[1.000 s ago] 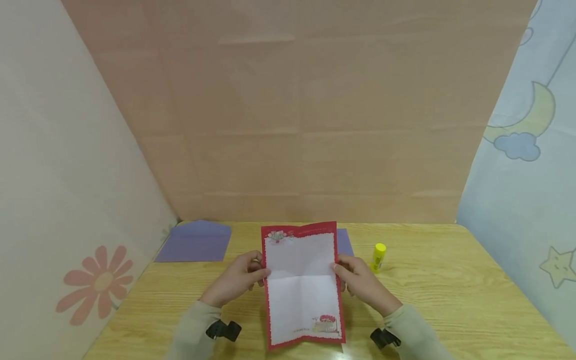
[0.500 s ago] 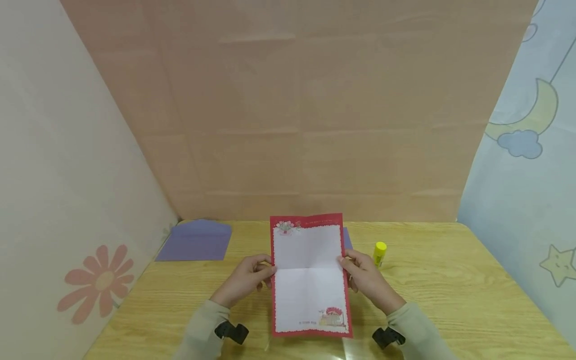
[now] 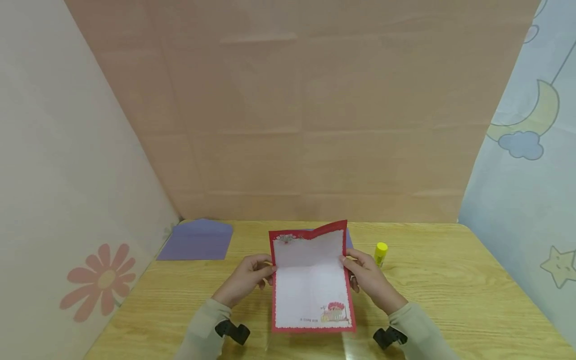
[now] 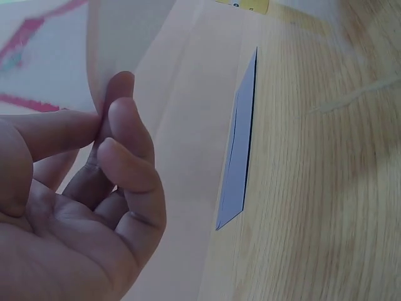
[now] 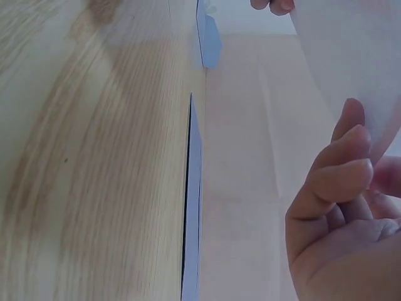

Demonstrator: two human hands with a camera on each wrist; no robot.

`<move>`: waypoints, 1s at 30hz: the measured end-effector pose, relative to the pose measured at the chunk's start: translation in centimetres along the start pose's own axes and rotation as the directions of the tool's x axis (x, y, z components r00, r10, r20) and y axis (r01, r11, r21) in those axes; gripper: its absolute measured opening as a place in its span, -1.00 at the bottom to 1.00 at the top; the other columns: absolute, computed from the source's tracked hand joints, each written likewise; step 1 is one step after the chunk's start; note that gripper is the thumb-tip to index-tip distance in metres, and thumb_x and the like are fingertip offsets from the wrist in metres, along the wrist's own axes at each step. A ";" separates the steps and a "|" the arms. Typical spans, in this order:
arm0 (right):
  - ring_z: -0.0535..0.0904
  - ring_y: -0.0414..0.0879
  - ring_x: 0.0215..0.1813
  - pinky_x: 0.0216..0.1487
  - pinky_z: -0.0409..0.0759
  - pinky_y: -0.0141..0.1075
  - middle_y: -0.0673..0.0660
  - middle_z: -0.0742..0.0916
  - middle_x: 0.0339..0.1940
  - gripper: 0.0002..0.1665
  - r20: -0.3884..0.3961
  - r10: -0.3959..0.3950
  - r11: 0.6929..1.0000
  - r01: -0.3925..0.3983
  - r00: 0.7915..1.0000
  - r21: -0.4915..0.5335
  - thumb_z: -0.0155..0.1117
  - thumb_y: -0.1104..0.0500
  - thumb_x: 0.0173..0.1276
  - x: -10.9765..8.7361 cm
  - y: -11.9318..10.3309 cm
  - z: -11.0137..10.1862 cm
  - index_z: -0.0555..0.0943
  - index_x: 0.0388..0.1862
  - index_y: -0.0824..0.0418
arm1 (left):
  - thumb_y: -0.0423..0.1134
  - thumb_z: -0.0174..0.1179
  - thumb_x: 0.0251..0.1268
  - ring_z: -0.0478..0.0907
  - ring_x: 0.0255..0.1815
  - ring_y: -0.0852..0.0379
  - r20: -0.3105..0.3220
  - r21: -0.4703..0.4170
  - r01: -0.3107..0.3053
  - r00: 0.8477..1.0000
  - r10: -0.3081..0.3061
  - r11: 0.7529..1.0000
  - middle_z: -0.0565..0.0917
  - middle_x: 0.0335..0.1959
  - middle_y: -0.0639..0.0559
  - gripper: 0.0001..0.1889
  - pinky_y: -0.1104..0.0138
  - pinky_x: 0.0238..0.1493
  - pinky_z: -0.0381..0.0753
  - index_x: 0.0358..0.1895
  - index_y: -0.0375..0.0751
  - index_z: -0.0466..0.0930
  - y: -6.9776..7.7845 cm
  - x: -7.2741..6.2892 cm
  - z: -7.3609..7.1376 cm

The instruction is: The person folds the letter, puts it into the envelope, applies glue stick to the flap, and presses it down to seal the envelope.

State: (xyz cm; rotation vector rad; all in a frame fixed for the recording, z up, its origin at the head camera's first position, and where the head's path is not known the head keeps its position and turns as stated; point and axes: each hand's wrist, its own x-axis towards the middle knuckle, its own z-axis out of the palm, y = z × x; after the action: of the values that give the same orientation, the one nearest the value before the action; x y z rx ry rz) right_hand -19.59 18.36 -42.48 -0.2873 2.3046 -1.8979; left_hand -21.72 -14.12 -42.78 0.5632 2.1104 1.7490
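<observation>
Between both hands a sheet of letter paper is held up, white inside a red border, with small printed drawings at the top left and bottom right. Crease lines cross it, and its upper half bends at the middle fold. My left hand pinches the left edge between thumb and fingers; the left wrist view shows this pinch on the paper. On the opposite edge my right hand pinches the sheet at about the same height. Behind the sheet lies a purple envelope, mostly hidden by it.
A second purple envelope, flap up, lies at the back left of the wooden table. A yellow glue stick stands just beyond the right hand. A tan paper backdrop rises at the table's far edge.
The sheet and both hands have shifted slightly right and a little away from me. Its top edge rose, then dipped, and the upper half now curls more.
</observation>
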 end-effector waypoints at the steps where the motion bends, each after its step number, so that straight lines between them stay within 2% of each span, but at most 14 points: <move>1: 0.33 -0.20 -0.67 -0.64 0.34 -0.39 0.09 0.58 -0.57 -0.59 0.003 -0.004 1.000 0.004 1.000 0.004 0.02 0.12 0.61 0.0 0.0 0.0 0.48 0.12 0.48 | -0.20 0.12 0.52 0.57 -0.33 -0.02 0.001 0.000 -0.004 1.000 0.004 1.000 0.62 -0.44 -0.01 -0.77 0.28 -0.34 0.56 -0.19 -0.36 0.56 0.0 0.0 0.0; 5: 0.33 -0.20 -0.64 -0.65 0.33 -0.39 0.07 0.53 -0.52 -0.62 0.003 -0.018 0.999 0.018 1.000 0.027 0.04 0.14 0.60 0.1 0.1 -0.2 0.50 0.06 0.48 | -0.19 0.11 0.53 0.55 -0.28 -0.11 -0.001 0.003 -0.016 1.000 0.016 1.000 0.62 -0.41 -0.03 -0.74 0.27 -0.32 0.55 -0.22 -0.35 0.62 0.0 0.0 0.0; 10: 0.39 -0.18 -0.56 -0.65 0.35 -0.35 0.06 0.48 -0.51 -0.70 -0.001 -0.043 0.998 0.043 0.999 0.038 0.02 0.15 0.61 0.1 0.2 -0.3 0.55 -0.08 0.41 | -0.28 0.07 0.54 0.56 -0.25 -0.07 -0.028 -0.006 0.003 1.000 -0.003 1.000 0.65 -0.27 0.00 -0.75 0.34 -0.35 0.53 0.04 -0.23 0.71 0.0 0.0 0.1; 12: 0.40 -0.17 -0.52 -0.64 0.36 -0.34 0.06 0.54 -0.47 -0.67 0.008 -0.058 0.998 0.058 0.998 0.034 0.01 0.14 0.62 0.0 0.3 -0.4 0.60 -0.02 0.38 | -0.32 0.05 0.53 0.57 -0.24 -0.07 -0.044 -0.009 0.017 0.999 -0.018 1.000 0.65 -0.20 0.00 -0.72 0.36 -0.36 0.52 0.12 -0.17 0.70 0.0 0.0 0.2; 15: 0.40 -0.18 -0.52 -0.62 0.38 -0.34 0.03 0.65 -0.38 -0.59 0.028 -0.060 0.998 0.059 0.998 0.028 0.00 0.10 0.62 -0.1 0.2 -0.6 0.62 0.13 0.36 | -0.31 0.03 0.53 0.58 -0.22 -0.11 -0.060 -0.006 0.039 0.997 -0.039 0.999 0.65 -0.13 -0.04 -0.71 0.35 -0.36 0.51 0.11 -0.19 0.71 0.2 0.0 0.3; 16: 0.44 -0.19 -0.49 -0.58 0.43 -0.34 0.03 0.69 -0.31 -0.56 0.041 -0.054 0.998 0.053 0.998 0.034 0.00 0.08 0.63 -0.1 0.1 -0.6 0.60 0.18 0.38 | -0.29 0.03 0.54 0.58 -0.21 -0.15 -0.063 -0.009 0.044 0.997 -0.044 0.999 0.65 -0.09 -0.05 -0.71 0.34 -0.36 0.51 0.10 -0.19 0.71 0.2 0.0 0.4; 18: 0.41 -0.21 -0.51 -0.58 0.44 -0.33 0.07 0.73 -0.09 -0.56 0.057 -0.043 0.999 0.041 0.997 0.026 -0.03 0.12 0.63 -0.2 0.0 -0.6 0.59 0.22 0.39 | -0.25 0.02 0.56 0.58 -0.19 -0.21 -0.065 -0.014 0.053 0.996 -0.054 0.999 0.65 -0.03 -0.07 -0.71 0.31 -0.35 0.51 0.09 -0.21 0.71 0.4 0.0 0.4; 22: 0.40 -0.18 -0.52 -0.59 0.47 -0.30 0.29 0.68 0.11 -0.58 0.056 -0.030 0.999 0.030 0.998 0.013 -0.09 0.23 0.59 -0.2 -0.2 -0.6 0.63 0.16 0.41 | -0.13 0.07 0.55 0.58 -0.16 -0.25 -0.055 0.004 0.065 0.996 -0.065 0.998 0.65 -0.01 -0.06 -0.69 0.30 -0.34 0.52 0.08 -0.18 0.71 0.5 0.1 0.5; 24: 0.34 -0.16 -0.55 -0.62 0.42 -0.30 0.35 0.68 0.03 -0.59 0.043 -0.028 1.000 0.029 0.999 -0.004 -0.06 0.22 0.59 -0.1 -0.2 -0.5 0.66 0.12 0.39 | -0.09 0.12 0.51 0.58 -0.16 -0.25 -0.047 0.031 0.063 0.997 -0.061 0.998 0.66 -0.06 -0.04 -0.70 0.29 -0.34 0.53 0.08 -0.15 0.71 0.4 0.1 0.6; 26: 0.31 -0.17 -0.59 -0.64 0.37 -0.33 0.33 0.68 -0.05 -0.63 0.027 -0.025 0.999 0.026 0.999 -0.035 0.04 0.18 0.57 -0.1 0.0 -0.3 0.67 0.11 0.36 | -0.08 0.18 0.48 0.58 -0.17 -0.25 -0.040 0.068 0.053 0.998 -0.050 0.996 0.67 -0.13 -0.02 -0.71 0.28 -0.36 0.53 0.08 -0.13 0.70 0.4 0.1 0.6; 30: 0.29 -0.22 -0.65 -0.63 0.37 -0.37 0.22 0.70 -0.06 -0.66 -0.010 -0.034 0.989 0.032 0.999 -0.147 0.28 0.16 0.45 0.0 0.4 0.0 0.66 0.14 0.26 | -0.13 0.21 0.45 0.56 -0.19 -0.35 -0.037 0.107 0.030 0.999 -0.027 0.994 0.64 -0.26 -0.05 -0.74 0.25 -0.40 0.51 0.08 -0.12 0.67 0.2 0.1 0.7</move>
State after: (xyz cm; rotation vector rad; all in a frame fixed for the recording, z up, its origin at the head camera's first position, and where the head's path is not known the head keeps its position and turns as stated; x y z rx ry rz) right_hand -19.64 18.40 -42.92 -0.3332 2.4672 -1.7516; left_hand -21.40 -13.44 -42.74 0.5319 2.2361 1.6493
